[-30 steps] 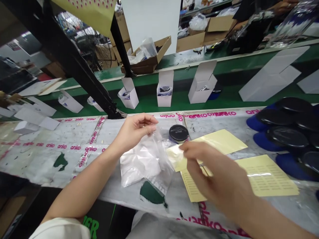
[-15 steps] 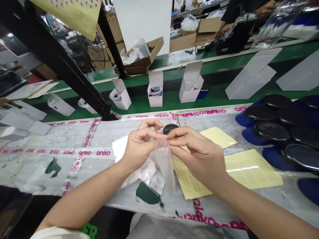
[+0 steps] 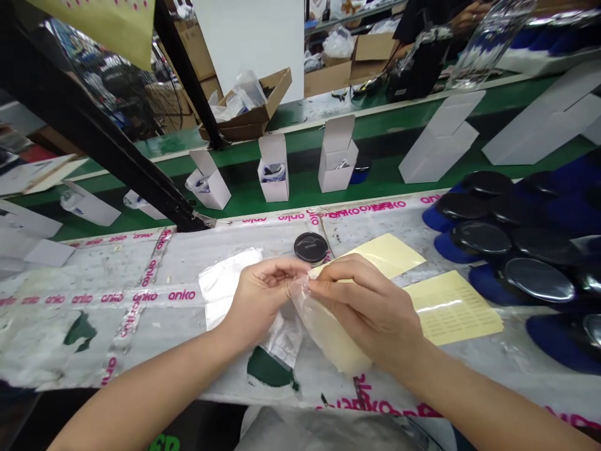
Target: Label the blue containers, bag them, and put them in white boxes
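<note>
A clear plastic bag [image 3: 328,332] hangs between my two hands over the middle of the table. My left hand [image 3: 265,294] pinches its upper left edge. The fingertips of my right hand [image 3: 366,300] pinch the same rim just beside, nearly touching the left ones. Under and left of my left hand lie more flat clear bags [image 3: 220,282]. Just beyond my fingers sits a round black lid [image 3: 310,247]. Yellow label sheets [image 3: 453,307] lie partly behind my right hand.
White open boxes [image 3: 274,181] stand along the green belt [image 3: 300,150] behind the table. Several blue items with black tops [image 3: 481,241] crowd the right side. A black post [image 3: 136,166] slants at left. A person's hand [image 3: 469,15] shows at upper right.
The bag has spread and swung out to the right beneath my right hand. The black lid is now more fully uncovered. The whole view has shifted slightly, with the scene moving left.
</note>
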`<state>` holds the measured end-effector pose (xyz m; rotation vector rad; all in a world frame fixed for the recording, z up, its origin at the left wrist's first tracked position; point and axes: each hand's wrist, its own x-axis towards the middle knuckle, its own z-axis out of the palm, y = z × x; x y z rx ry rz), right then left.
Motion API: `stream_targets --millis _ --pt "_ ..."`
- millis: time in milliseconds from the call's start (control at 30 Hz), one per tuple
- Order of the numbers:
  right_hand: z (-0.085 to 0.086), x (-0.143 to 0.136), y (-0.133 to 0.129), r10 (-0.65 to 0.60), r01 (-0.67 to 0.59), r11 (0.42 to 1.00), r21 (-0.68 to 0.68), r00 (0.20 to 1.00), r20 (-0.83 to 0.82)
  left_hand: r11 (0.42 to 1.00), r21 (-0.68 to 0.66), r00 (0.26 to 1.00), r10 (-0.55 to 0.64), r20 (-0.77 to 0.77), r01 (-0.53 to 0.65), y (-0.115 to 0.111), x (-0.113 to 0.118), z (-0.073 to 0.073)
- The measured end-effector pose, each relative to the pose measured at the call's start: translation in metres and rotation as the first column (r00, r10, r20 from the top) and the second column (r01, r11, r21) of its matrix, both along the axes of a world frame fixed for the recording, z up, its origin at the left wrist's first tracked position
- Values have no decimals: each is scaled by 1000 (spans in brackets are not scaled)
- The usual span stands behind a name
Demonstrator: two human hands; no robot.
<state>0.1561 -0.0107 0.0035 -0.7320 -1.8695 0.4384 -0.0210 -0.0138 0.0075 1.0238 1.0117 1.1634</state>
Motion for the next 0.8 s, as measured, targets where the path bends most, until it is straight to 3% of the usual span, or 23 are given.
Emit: stream_targets --millis 100,233,300,433,533,567,667,800 --pt "2 4 -2 -23 22 998 56 999 24 1000 -18 1000 15 -26 -15 -1 -1 4" --pt "-1 10 -9 60 -88 978 -192 987 -147 999 1 988 52 -144 -52 0 -9 7" --pt "-4 12 -11 101 -218 897 -384 948 -301 1000 -23 999 4 -49 -5 0 -13 8" --pt "-7 19 -4 6 -363 646 -672 882 -471 989 -102 982 -89 169 107 0 -15 11" --pt "-8 22 9 -76 -343 525 -779 893 -444 996 -50 997 -78 -14 77 4 -12 9" --pt "-9 23 15 -109 -291 518 -804 910 -400 997 -32 993 -66 -97 64 7 -11 7" --pt "-14 21 29 -210 -82 571 -817 947 -242 996 -67 969 -67 -237 52 20 -9 0" --pt "-18 17 46 -218 168 655 -737 976 28 997 -82 933 -33 -359 4 44 -10 -8"
